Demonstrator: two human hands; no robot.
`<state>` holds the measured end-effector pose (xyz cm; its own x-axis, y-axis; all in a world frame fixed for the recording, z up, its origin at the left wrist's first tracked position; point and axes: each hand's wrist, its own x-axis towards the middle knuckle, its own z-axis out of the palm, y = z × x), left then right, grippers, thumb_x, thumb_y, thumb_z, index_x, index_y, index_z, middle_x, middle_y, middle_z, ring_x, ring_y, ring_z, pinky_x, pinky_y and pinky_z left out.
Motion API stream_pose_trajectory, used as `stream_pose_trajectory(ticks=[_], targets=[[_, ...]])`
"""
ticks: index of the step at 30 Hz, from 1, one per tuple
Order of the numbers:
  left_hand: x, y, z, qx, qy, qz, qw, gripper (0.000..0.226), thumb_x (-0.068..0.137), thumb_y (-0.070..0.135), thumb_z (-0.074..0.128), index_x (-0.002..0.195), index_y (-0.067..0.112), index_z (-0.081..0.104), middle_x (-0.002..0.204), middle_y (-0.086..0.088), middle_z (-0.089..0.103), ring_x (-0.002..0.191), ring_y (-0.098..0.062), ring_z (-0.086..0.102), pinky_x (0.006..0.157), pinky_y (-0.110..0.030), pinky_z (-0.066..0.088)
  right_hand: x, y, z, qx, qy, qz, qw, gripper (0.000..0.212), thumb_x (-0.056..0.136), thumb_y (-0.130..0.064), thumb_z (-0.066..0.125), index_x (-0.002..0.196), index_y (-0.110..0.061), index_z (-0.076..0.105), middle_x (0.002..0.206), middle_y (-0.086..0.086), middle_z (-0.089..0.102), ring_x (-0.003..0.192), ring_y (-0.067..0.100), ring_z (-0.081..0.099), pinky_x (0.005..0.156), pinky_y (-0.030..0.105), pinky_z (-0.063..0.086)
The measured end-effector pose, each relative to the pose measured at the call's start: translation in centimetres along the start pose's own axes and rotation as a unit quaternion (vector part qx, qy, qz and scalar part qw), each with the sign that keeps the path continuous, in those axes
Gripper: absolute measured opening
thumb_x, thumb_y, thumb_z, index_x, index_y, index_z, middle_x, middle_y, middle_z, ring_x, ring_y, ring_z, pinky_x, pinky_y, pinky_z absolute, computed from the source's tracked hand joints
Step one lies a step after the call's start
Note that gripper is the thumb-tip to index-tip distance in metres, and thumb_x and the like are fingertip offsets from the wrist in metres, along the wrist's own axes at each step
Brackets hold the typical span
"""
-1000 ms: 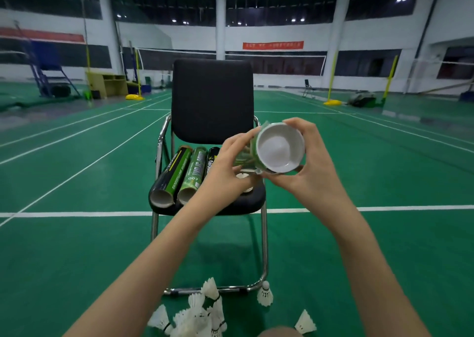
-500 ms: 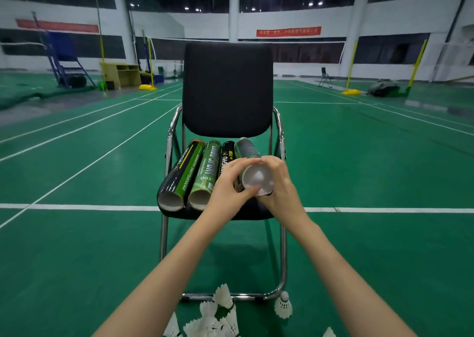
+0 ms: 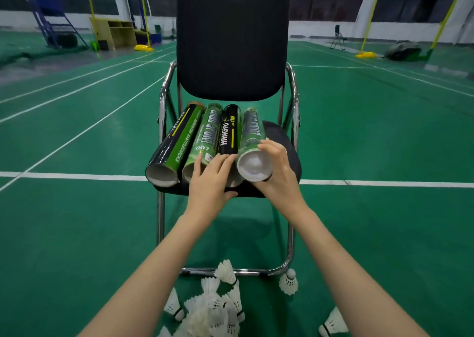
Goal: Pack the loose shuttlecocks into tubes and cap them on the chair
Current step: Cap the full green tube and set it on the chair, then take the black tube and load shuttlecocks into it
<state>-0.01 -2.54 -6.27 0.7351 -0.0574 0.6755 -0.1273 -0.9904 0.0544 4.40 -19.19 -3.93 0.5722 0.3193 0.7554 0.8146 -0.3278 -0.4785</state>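
Green badminton court flooring (image 3: 77,234) fills the hall, and at its centre stands a black padded chair (image 3: 232,42) with chrome legs, its seat serving as the table for the work. Four tubes lie side by side on the seat, open or capped ends facing the viewer. The rightmost green tube (image 3: 252,134) wears a white cap (image 3: 254,167). The right hand (image 3: 275,168) curls round its near end, grip closed on the tube. The left hand (image 3: 211,180) lies with fingers spread flat over the near ends of the black tube (image 3: 228,131) and the middle green tube (image 3: 207,131). A fourth black-and-green tube (image 3: 177,142) at far left lies uncapped, its open mouth showing.

This looks like the step of settling a filled, capped tube into the row. Next, judging by the layout, an open tube must be lifted and brought down to the loose shuttlecocks (image 3: 215,306) heaped on the floor under the chair's front rail; a few lie scattered to the right.

Behind, white court lines, yellow net posts (image 3: 366,26), a wooden cabinet (image 3: 115,34) and a blue frame line the far wall.
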Motion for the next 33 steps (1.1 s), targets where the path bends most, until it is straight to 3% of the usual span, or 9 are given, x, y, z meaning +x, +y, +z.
stream_pose_trajectory(ticks=[3, 5, 7, 12, 18, 20, 22, 27, 33], targets=[[-0.4, 0.0, 1.0, 0.030, 0.043, 0.015, 0.999, 0.089, 0.045, 0.019, 0.092, 0.124, 0.010, 0.052, 0.121, -0.006, 0.060, 0.112, -0.022, 0.058, 0.111, -0.048, 0.013, -0.8, 0.8, 0.5, -0.004, 0.003, 0.010, 1.000, 0.066, 0.074, -0.017, 0.077, 0.124, -0.028, 0.035, 0.134, -0.015, 0.037, 0.131, 0.016, 0.035, 0.104, 0.061, 0.029], [-0.3, -0.1, 1.5, 0.042, 0.059, 0.015, 0.997, 0.084, 0.049, 0.016, 0.090, 0.124, 0.011, 0.051, 0.120, -0.006, 0.060, 0.112, -0.022, 0.058, 0.111, -0.047, 0.011, -1.2, 1.0, 0.6, -0.033, 0.010, 0.008, 0.999, 0.065, 0.074, -0.020, 0.077, 0.124, -0.028, 0.036, 0.136, -0.011, 0.044, 0.131, 0.016, 0.037, 0.112, 0.055, 0.009], [-0.2, -0.2, 1.8, 0.049, 0.069, 0.010, 0.996, 0.076, 0.057, 0.018, 0.087, 0.124, 0.012, 0.051, 0.120, -0.005, 0.060, 0.111, -0.020, 0.056, 0.111, -0.048, 0.012, -1.5, 0.9, 0.4, -0.047, 0.004, 0.011, 0.999, 0.066, 0.075, -0.021, 0.076, 0.126, -0.029, 0.035, 0.137, -0.012, 0.043, 0.132, 0.013, 0.037, 0.113, 0.047, 0.003], [-0.2, -0.6, 1.6, -0.015, 0.096, -0.018, 0.995, 0.067, 0.065, 0.018, 0.083, 0.124, 0.009, 0.052, 0.120, -0.006, 0.059, 0.112, -0.021, 0.054, 0.113, -0.048, 0.018, -2.5, 1.2, -0.2, -0.048, -0.019, 0.011, 0.999, 0.069, 0.072, -0.009, 0.071, 0.128, -0.031, 0.037, 0.141, -0.012, 0.040, 0.135, 0.016, 0.032, 0.110, 0.057, 0.018], [0.4, 0.3, -1.0, -0.145, 0.129, -0.059, 0.979, 0.066, 0.069, 0.011, 0.078, 0.128, 0.007, 0.050, 0.124, -0.008, 0.055, 0.116, -0.022, 0.048, 0.107, -0.045, 0.036, -3.6, 1.3, 0.2, -0.021, -0.025, 0.021, 0.999, 0.072, 0.069, -0.002, 0.073, 0.127, -0.030, 0.040, 0.140, -0.004, 0.040, 0.123, 0.018, 0.038, 0.105, 0.028, 0.028], [0.1, 0.9, -2.2, -0.171, 0.136, -0.063, 0.974, 0.065, 0.069, 0.010, 0.078, 0.128, 0.006, 0.050, 0.125, -0.009, 0.054, 0.116, -0.022, 0.048, 0.099, -0.030, 0.043, -3.8, 1.1, 0.4, -0.025, -0.031, 0.025, 0.999, 0.073, 0.068, -0.004, 0.076, 0.126, -0.029, 0.040, 0.138, 0.003, 0.042, 0.123, 0.018, 0.036, 0.105, 0.024, 0.025], [-0.3, 1.3, -3.4, -0.184, 0.141, -0.061, 0.971, 0.065, 0.069, 0.008, 0.079, 0.128, 0.005, 0.051, 0.125, -0.011, 0.053, 0.116, -0.020, 0.047, 0.096, -0.017, 0.036, -4.0, 1.1, 0.6, -0.033, -0.042, 0.032, 0.998, 0.076, 0.066, -0.003, 0.077, 0.126, -0.030, 0.039, 0.137, 0.007, 0.043, 0.124, 0.021, 0.037, 0.106, 0.028, 0.028], [-1.5, 1.9, -6.4, -0.223, 0.152, -0.067, 0.961, 0.067, 0.069, 0.006, 0.078, 0.129, 0.005, 0.049, 0.125, -0.010, 0.052, 0.118, -0.021, 0.047, 0.103, -0.016, 0.033, -3.9, 1.0, 0.7, -0.029, -0.075, 0.054, 0.995, 0.074, 0.068, -0.002, 0.077, 0.129, -0.026, 0.045, 0.138, 0.003, 0.043, 0.126, 0.022, 0.042, 0.103, 0.054, 0.034], [-2.1, 2.6, -9.9, -0.225, 0.168, -0.058, 0.958, 0.069, 0.066, 0.003, 0.079, 0.128, 0.004, 0.049, 0.123, -0.010, 0.051, 0.118, -0.018, 0.045, 0.104, -0.012, 0.028, -2.9, 0.0, 0.5, 0.012, -0.122, 0.098, 0.988, 0.071, 0.072, 0.003, 0.072, 0.134, -0.019, 0.044, 0.145, -0.001, 0.039, 0.133, 0.009, 0.034, 0.109, 0.033, 0.033]])
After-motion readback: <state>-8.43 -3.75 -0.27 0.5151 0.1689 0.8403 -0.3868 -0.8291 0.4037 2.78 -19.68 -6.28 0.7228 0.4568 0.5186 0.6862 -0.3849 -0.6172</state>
